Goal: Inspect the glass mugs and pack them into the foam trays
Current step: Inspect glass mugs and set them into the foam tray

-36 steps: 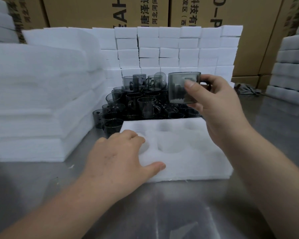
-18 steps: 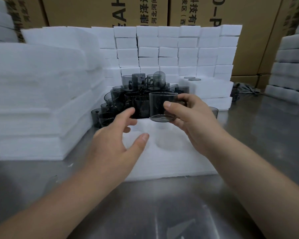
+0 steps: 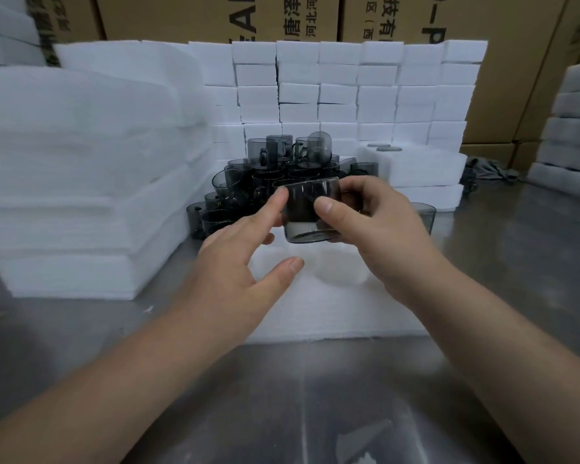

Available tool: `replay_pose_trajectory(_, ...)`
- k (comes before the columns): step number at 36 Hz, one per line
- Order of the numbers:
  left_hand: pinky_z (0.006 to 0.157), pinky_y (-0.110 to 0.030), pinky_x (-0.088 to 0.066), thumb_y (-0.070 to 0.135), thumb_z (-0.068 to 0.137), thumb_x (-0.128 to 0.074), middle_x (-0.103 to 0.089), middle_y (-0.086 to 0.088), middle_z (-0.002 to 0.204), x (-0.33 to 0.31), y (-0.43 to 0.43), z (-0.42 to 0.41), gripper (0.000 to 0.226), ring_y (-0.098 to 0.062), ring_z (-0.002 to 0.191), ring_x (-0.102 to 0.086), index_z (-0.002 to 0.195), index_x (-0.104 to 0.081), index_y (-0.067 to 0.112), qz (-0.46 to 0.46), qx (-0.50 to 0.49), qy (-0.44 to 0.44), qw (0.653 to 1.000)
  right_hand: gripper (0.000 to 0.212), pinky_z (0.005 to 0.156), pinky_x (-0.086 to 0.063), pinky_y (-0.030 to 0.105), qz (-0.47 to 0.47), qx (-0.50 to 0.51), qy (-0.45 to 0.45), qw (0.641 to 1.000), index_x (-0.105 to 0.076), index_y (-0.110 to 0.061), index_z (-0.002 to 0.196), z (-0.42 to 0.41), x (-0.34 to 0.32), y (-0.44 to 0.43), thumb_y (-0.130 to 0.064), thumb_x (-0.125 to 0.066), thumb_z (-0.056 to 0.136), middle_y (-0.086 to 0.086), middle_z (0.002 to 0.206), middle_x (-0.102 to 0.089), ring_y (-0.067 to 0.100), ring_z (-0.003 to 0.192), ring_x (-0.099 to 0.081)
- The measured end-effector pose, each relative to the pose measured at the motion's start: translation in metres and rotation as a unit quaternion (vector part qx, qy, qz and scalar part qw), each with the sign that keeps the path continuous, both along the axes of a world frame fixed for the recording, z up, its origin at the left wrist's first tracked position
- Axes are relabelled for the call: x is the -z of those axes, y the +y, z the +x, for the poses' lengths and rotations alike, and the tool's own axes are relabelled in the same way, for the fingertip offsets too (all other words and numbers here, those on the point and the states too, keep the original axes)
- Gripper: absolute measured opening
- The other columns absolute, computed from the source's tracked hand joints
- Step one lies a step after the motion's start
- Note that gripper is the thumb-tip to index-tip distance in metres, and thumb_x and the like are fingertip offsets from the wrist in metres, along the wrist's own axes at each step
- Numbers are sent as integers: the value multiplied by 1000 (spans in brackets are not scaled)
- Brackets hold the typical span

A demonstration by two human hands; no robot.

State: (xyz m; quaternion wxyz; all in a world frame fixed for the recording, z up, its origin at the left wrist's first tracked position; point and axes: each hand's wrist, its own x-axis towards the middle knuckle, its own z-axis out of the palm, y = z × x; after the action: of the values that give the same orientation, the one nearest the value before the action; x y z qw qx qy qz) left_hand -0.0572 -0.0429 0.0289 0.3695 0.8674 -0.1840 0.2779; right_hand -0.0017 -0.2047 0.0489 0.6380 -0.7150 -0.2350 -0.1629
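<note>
My right hand [image 3: 379,226] is clamped on a smoky grey, straight-walled glass mug [image 3: 310,212]. The thumb presses the wall facing me and the other fingers wrap round the far side, so the handle is hidden from me. The mug is base down with a slight tilt, and is held in the air above the far half of the white foam tray [image 3: 332,313] with round pockets, clear of the foam.

My left hand [image 3: 238,262] is open over the tray's left edge with its fingers spread. Its index fingertip touches the mug's left wall near the rim, the thumb juts out over the tray, and it grips nothing. The 2 hands are apart and meet only at the mug.

The tray lies flat on the brushed steel counter [image 3: 282,396]. Just behind the tray is a heaped pile of the same grey mugs [image 3: 275,172], and 1 single mug [image 3: 424,212] stands at the tray's far-right corner. To the left of the tray is a tall stack of white foam sheets [image 3: 81,179]. Behind the tray a wall of white foam blocks [image 3: 349,88] runs across, with brown cardboard cartons [image 3: 198,15] behind it. To the tray's far right sit 2 stacked closed foam trays [image 3: 422,169].
</note>
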Motion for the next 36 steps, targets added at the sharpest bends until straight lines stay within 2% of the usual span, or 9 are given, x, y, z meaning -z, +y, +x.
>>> replay_pose_trajectory(3, 92, -13, -33, 49, 72, -55, -48, 42, 112, 2, 3, 3, 69, 14, 108, -45, 113, -11, 83, -11, 7, 0, 1000, 30, 65, -53, 23, 18, -28, 0, 999, -61, -26, 93, -2, -1, 0, -42, -60, 68, -6, 83, -66, 9, 74, -66)
replay_pose_trajectory(7, 98, -22, -36, 47, 73, -55, -48, 34, 117, 4, 4, 5, 69, 12, 111, -46, 113, -12, 83, -25, 13, -5, 1000, 28, 64, -53, 22, 33, -48, 3, 998, -60, -25, 97, -2, -1, 0, -28, -54, 69, -13, 74, -65, 2, 70, -63)
replay_pose_trajectory(9, 99, -23, -36, 46, 73, -55, -48, 32, 118, 4, 5, 6, 68, 10, 110, -47, 114, -13, 82, -31, 14, -6, 999, 31, 64, -52, 22, 40, -58, 3, 998, -59, -25, 97, -2, -1, 0, -22, -52, 67, -11, 77, -65, 3, 69, -62)
replay_pose_trajectory(16, 89, -10, -35, 41, 76, -52, -59, 22, 106, 8, 8, 9, 61, 5, 104, -53, 120, -21, 70, -65, 11, 3, 998, 32, 61, -51, 23, 24, -86, -15, 996, -62, -32, 87, -1, 0, -1, -16, -49, 63, -15, 78, -68, 10, 69, -65)
replay_pose_trajectory(19, 83, 2, -32, 42, 76, -51, -58, 26, 110, 9, 9, 12, 59, 11, 100, -52, 119, -22, 72, -81, 6, 8, 997, 34, 62, -51, 24, 22, -100, -13, 995, -63, -31, 88, -2, 0, -1, -14, -48, 63, -12, 79, -69, 12, 67, -66)
replay_pose_trajectory(22, 80, 2, -33, 43, 77, -50, -58, 35, 102, 10, 10, 13, 57, 10, 93, -54, 119, -24, 73, -91, 6, 13, 996, 34, 63, -51, 23, 27, -106, -11, 994, -62, -31, 89, -2, 0, -1, -14, -49, 63, -9, 79, -69, 11, 66, -66)
replay_pose_trajectory(26, 79, 1, -32, 38, 78, -51, -59, 35, 92, 10, 9, 15, 54, 13, 92, -54, 120, -28, 65, -118, 16, 9, 993, 31, 63, -50, 22, 30, -109, -17, 993, -62, -31, 88, -3, 1, -1, -15, -51, 64, -8, 79, -67, 12, 66, -65)
replay_pose_trajectory(33, 94, -20, -35, 36, 79, -52, -64, 27, 103, 11, 9, 16, 61, 7, 106, -55, 137, -35, 42, -152, 43, 21, 987, 24, 61, -51, 20, 28, -110, -18, 993, -61, -31, 89, -4, 0, -1, -20, -57, 68, -15, 73, -67, 8, 64, -63)
replay_pose_trajectory(36, 100, -25, -35, 34, 79, -51, -63, 32, 102, 11, 8, 17, 57, 8, 109, -53, 133, -35, 45, -159, 47, 20, 986, 23, 61, -51, 20, 23, -107, -13, 994, -61, -31, 90, -5, -1, -1, -23, -58, 69, -16, 73, -67, 7, 64, -63)
